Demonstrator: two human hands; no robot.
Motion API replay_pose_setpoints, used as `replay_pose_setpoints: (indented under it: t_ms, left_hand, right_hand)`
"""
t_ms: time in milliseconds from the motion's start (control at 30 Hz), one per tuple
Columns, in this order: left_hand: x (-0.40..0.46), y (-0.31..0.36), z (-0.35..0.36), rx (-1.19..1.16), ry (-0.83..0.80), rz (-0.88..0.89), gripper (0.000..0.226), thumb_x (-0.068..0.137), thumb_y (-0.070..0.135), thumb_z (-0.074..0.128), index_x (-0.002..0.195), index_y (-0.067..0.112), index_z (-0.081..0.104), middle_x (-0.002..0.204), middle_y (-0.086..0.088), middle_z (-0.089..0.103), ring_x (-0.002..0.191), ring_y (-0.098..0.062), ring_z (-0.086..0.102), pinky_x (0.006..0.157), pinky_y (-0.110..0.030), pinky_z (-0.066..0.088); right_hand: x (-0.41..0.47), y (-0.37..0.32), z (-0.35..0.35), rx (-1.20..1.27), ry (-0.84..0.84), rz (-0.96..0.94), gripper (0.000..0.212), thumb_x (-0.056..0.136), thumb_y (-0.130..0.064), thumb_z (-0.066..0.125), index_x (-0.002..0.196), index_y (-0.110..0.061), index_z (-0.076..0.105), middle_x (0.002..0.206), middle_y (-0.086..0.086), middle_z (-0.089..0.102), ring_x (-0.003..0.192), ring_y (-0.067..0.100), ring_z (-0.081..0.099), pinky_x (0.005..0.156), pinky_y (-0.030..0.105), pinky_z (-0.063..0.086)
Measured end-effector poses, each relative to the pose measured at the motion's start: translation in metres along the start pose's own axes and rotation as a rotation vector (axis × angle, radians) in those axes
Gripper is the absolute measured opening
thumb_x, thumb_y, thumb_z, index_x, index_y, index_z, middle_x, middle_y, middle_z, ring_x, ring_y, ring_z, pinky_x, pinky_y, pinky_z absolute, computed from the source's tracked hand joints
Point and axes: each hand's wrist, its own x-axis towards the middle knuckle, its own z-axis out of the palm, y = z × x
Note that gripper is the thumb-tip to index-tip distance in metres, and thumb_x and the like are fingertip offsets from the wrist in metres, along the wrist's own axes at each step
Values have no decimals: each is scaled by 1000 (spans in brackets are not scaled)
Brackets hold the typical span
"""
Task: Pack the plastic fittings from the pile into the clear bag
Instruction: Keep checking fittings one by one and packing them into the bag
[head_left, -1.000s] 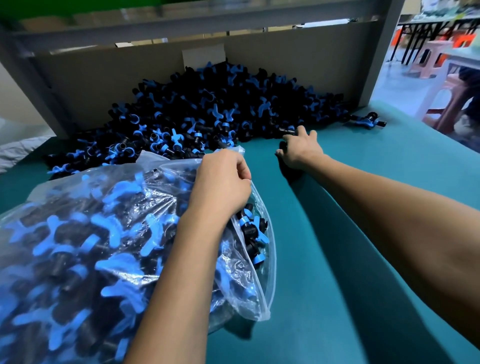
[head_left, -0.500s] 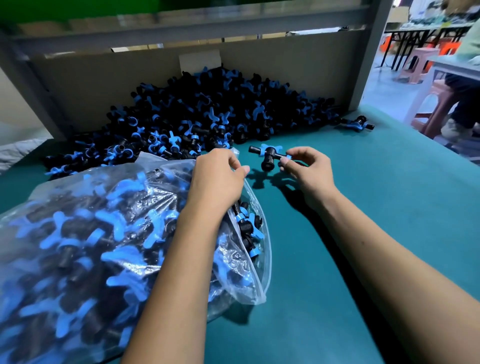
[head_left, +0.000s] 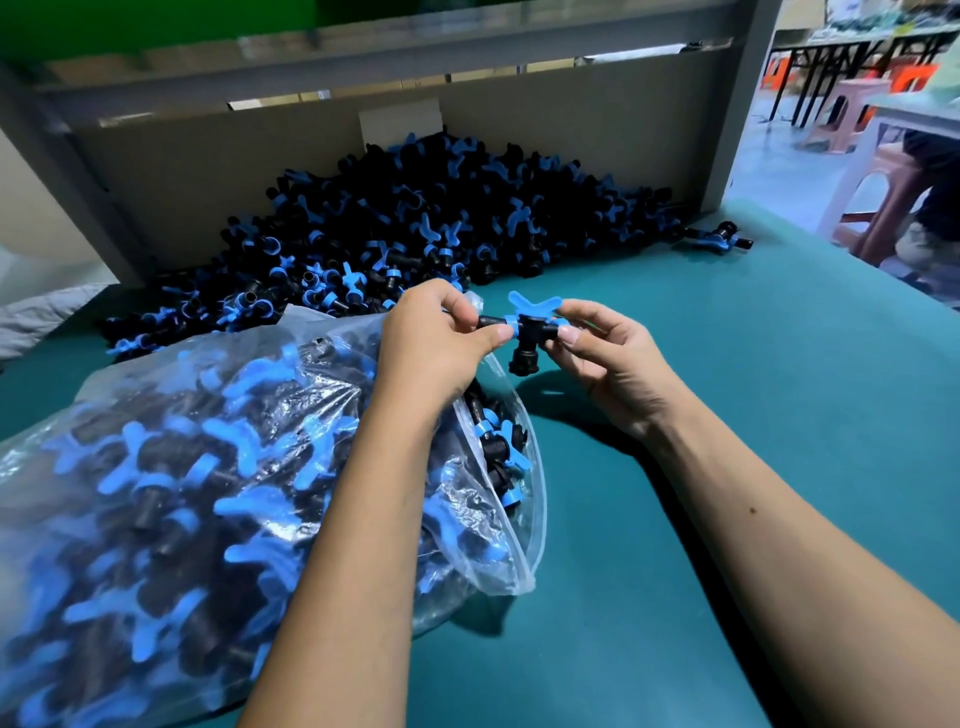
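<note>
A large clear plastic bag lies on its side at the near left of the teal work table, stuffed almost full with black plastic tee fittings with blue wing handles; its open mouth faces right, and a few fittings sit just inside the lip. Behind it, a broad pile of the same black-and-blue fittings is heaped against the grey cardboard back panel along the table's far edge.

Both hands meet just above the bag's mouth, sharing a single black tee fitting with a blue wing handle. The left hand has its fingers curled, thumb and fingertips pinching the fitting's left stub, and the same hand seems to gather the bag's upper lip, though that grip is partly hidden. The right hand pinches the fitting's right end between thumb and forefinger, the remaining fingers loosely bent. The fitting hangs clear of the table, its lower socket pointing down.

One stray black-and-blue fitting lies alone near the far right edge, beside the grey upright post. The right half of the table is bare teal surface up to its right edge.
</note>
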Motion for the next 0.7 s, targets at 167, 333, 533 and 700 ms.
replay_pose_setpoints:
  t_ms: [167, 333, 533, 700]
  left_hand:
    - [-1, 1, -2, -10, -31, -15, 33, 76, 20, 92, 95, 23, 65, 86, -3, 75, 86, -23, 74, 78, -37, 57]
    - [-4, 2, 0, 63, -64, 50, 23, 69, 28, 96, 82, 25, 77, 82, 1, 75, 80, -17, 71, 79, -37, 60]
    - [0, 0, -2, 39, 84, 49, 23, 68, 20, 97, 79, 21, 77, 76, 6, 75, 71, -7, 72, 71, -25, 58]
    - [0, 0, -1, 35, 75, 45, 24, 67, 20, 98, 80, 19, 77, 78, 4, 76, 75, -11, 73, 76, -30, 62]
  right_hand:
    - [0, 6, 6, -165, -16, 2, 21, 67, -9, 86, 84, -18, 78, 92, 7, 75, 81, 17, 71, 70, 24, 58]
    - [-1, 10, 3, -262, -25, 12, 23, 70, -14, 89, 90, -19, 78, 96, 8, 76, 85, 19, 71, 74, 27, 56]
    - [3, 8, 1, -97, 114, -40, 23, 70, -12, 86, 92, -12, 78, 90, 10, 75, 74, 16, 70, 66, 20, 56]
    - [2, 6, -1, -8, 157, -51, 26, 71, -8, 81, 96, -7, 73, 89, 10, 74, 72, 14, 69, 66, 20, 56]
